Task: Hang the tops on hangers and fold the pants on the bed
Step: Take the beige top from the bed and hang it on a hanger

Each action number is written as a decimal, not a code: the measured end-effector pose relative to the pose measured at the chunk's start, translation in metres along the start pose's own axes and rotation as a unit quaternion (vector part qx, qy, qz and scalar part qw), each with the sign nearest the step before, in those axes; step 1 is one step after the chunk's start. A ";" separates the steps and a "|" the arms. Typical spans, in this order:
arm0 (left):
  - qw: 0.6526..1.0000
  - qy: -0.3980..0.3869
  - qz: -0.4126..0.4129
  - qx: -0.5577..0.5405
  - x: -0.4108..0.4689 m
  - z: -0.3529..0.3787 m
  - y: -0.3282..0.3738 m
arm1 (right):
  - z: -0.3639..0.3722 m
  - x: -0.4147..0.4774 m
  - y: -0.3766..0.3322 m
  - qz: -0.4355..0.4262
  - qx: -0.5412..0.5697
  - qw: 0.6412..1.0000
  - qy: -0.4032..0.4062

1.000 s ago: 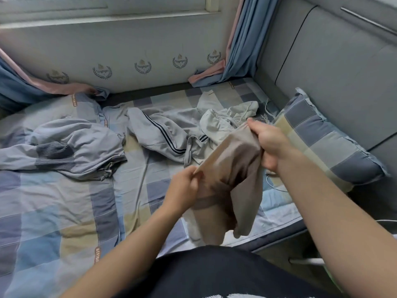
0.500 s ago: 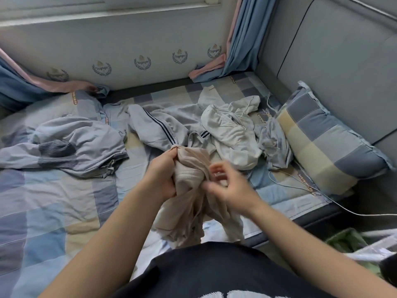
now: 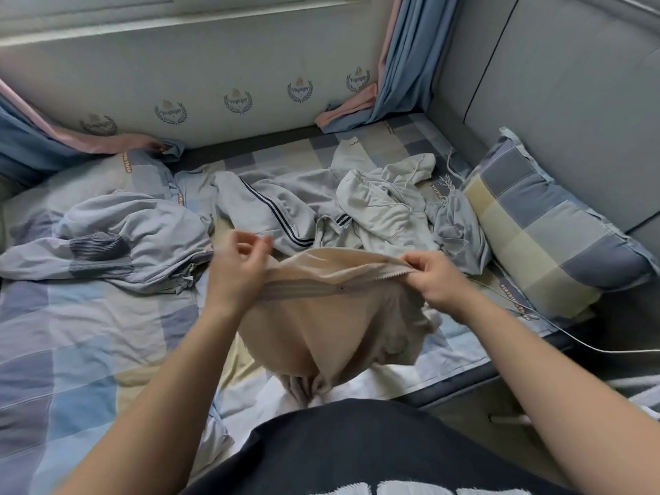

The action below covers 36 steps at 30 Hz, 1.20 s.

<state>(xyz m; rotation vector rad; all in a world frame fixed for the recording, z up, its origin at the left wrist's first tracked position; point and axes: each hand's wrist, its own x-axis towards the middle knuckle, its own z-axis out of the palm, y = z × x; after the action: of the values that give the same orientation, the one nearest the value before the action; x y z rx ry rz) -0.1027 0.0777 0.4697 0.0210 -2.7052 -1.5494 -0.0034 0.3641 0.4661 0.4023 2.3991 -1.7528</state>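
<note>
Beige pants (image 3: 339, 326) hang above the bed's near edge, their elastic waistband stretched flat between my hands. My left hand (image 3: 237, 269) holds the waistband's left end, with thumb and forefinger raised above it. My right hand (image 3: 434, 276) pinches the waistband's right end. The legs droop toward my body. Behind them on the checked bedsheet (image 3: 89, 337) lie grey track pants with dark stripes (image 3: 271, 209), a pale hoodie (image 3: 382, 201), a small grey-blue garment (image 3: 457, 230) and a blue-grey top (image 3: 114, 244) at the left.
A checked pillow (image 3: 550, 226) leans on the grey padded headboard (image 3: 553, 83) at the right. A white cable (image 3: 557, 326) trails off the bed's right edge. Blue and pink curtains (image 3: 393, 66) hang in the far corners under the window wall.
The pants were bunched in both hands; now my hands have moved apart and pulled the waistband out wide and level.
</note>
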 end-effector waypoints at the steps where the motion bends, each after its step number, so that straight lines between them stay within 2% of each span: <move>1: 0.997 -0.049 0.054 0.011 -0.008 0.006 0.006 | -0.004 0.000 -0.011 -0.012 0.017 0.999 -0.027; 3: 0.970 -0.198 0.140 0.013 -0.026 0.023 0.018 | -0.007 0.002 -0.038 -0.052 0.017 0.996 -0.073; 5: 0.933 -0.330 0.142 -0.014 -0.045 0.043 0.029 | -0.002 0.008 -0.061 -0.098 -0.024 0.990 -0.096; 6: 0.928 -0.349 0.124 -0.030 -0.053 0.053 0.031 | 0.001 0.011 -0.067 -0.108 -0.035 0.989 -0.092; 10: 0.955 -0.260 -0.002 -0.144 -0.057 0.070 0.023 | 0.001 0.020 -0.063 -0.059 0.090 0.994 0.008; 12: 0.944 -0.229 -0.089 -0.221 -0.055 0.067 0.012 | -0.004 0.019 -0.046 -0.041 0.079 0.992 0.094; 14: 0.914 -0.193 -0.169 -0.315 -0.053 0.063 0.006 | -0.006 0.012 -0.023 0.006 0.029 0.990 0.137; 17: 0.874 -0.175 -0.227 -0.393 -0.054 0.058 0.005 | 0.011 -0.002 0.008 0.180 -0.002 0.981 0.077; 19: 0.851 -0.201 -0.239 -0.422 -0.057 0.057 0.009 | 0.024 -0.013 0.018 0.304 -0.013 0.952 -0.001; 21: 0.841 -0.237 -0.229 -0.429 -0.064 0.059 0.014 | 0.035 -0.017 0.023 0.365 0.018 0.928 -0.080; 23: 0.849 -0.267 -0.204 -0.407 -0.072 0.063 0.017 | 0.044 -0.013 0.021 0.387 0.131 0.903 -0.133; 25: 0.860 -0.284 -0.184 -0.381 -0.077 0.066 0.016 | 0.052 -0.007 0.015 0.377 0.221 0.889 -0.136; 26: 0.864 -0.294 -0.174 -0.370 -0.078 0.065 0.014 | 0.055 -0.005 0.011 0.358 0.240 0.895 -0.113; 28: 0.867 -0.318 -0.169 -0.344 -0.077 0.062 0.010 | 0.057 0.003 0.010 0.296 0.246 0.922 -0.025; 30: 0.871 -0.310 -0.219 -0.311 -0.074 0.057 0.005 | 0.054 0.007 0.011 0.232 0.295 0.925 0.060; 33: 0.866 -0.250 -0.314 -0.298 -0.071 0.054 -0.006 | 0.038 0.007 0.001 0.162 0.418 0.888 0.101; 34: 0.867 -0.250 -0.323 -0.286 -0.072 0.052 -0.010 | 0.031 0.005 -0.004 0.141 0.457 0.874 0.090; 36: 0.875 -0.308 -0.307 -0.211 -0.075 0.047 -0.018 | 0.019 0.000 -0.013 0.115 0.500 0.856 0.060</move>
<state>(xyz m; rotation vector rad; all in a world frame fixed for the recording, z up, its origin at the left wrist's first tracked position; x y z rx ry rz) -0.0293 0.1113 0.4296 0.5089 -2.8640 -2.7206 -0.0081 0.3427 0.4716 0.8631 1.1847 -2.7469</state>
